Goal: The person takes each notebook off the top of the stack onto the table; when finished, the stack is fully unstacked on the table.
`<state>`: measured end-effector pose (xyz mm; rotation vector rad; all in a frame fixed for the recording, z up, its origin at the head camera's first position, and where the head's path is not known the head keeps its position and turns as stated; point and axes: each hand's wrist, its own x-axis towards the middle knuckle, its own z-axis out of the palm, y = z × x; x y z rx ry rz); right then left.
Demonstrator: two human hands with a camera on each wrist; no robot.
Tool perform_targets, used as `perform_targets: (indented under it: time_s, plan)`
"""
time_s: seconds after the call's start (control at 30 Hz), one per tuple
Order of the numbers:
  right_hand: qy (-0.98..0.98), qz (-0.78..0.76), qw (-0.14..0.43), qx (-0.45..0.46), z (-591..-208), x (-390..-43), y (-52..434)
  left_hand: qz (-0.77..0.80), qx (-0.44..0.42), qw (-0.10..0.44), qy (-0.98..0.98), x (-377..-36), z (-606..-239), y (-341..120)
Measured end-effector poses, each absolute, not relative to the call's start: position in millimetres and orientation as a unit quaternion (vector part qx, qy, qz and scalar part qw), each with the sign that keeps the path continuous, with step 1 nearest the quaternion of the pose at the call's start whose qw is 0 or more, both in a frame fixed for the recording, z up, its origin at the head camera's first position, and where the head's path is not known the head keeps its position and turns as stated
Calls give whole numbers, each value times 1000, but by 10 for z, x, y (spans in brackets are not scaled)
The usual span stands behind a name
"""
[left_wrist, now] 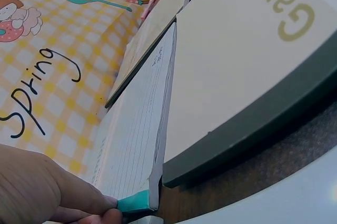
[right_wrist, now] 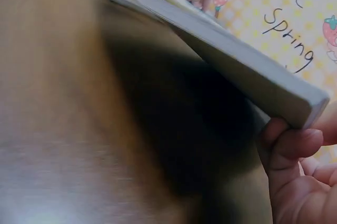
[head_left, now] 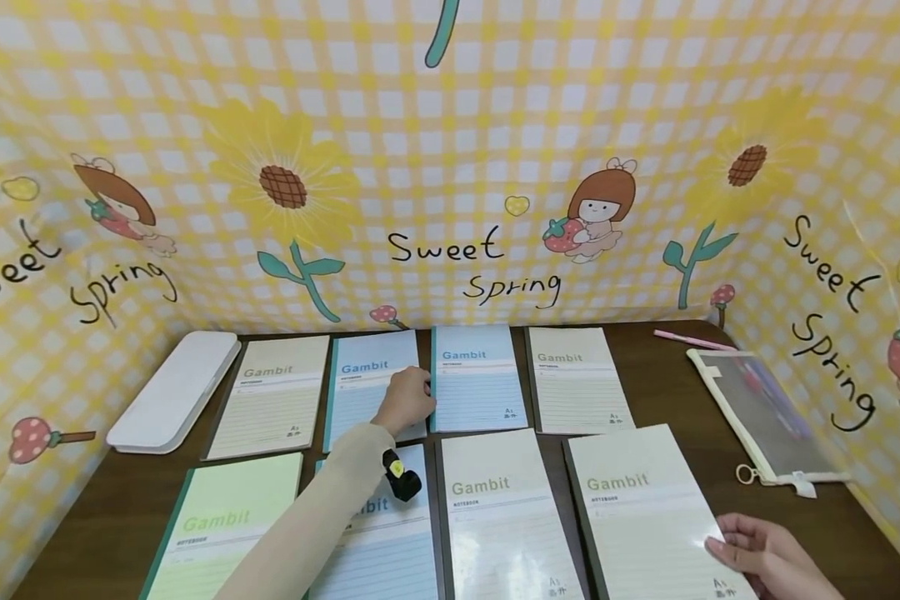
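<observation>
Notebooks with "Gambit" printed on their covers lie in two rows on the dark brown wooden table [head_left: 660, 375], and your left hand [head_left: 405, 402] pinches the teal spine corner of the pale blue notebook [head_left: 478, 377] in the far row, fingertips [left_wrist: 108, 203] closed on its edge. Your right hand [head_left: 757, 552] grips the near right corner of the cream notebook with a dark green spine [head_left: 648, 508], lifting it off the table, thumb [right_wrist: 289, 147] curled under. A white plastic pencil case [head_left: 174, 390] sits far left.
</observation>
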<state>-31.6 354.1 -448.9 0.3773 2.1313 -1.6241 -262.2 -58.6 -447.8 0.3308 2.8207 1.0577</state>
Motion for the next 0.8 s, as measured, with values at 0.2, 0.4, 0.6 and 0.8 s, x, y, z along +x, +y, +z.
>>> perform_targets:
  time_s: [0.2, 0.4, 0.6, 0.8]
  plan:
    - [857, -465, 144, 170, -4617, -256, 3366, 351, 114, 54, 928, -2625, -4484, -599]
    - [933, -298, 99, 178, -4614, -274, 3224, 350, 107, 55, 929, -2627, -4489, -618]
    - [958, -234, 96, 139, -4581, -303, 3157, 348, 99, 55, 931, -2627, -4494, -633]
    - [965, -218, 92, 115, -4540, -324, 3119, 346, 93, 57, 932, -2605, -4463, -618]
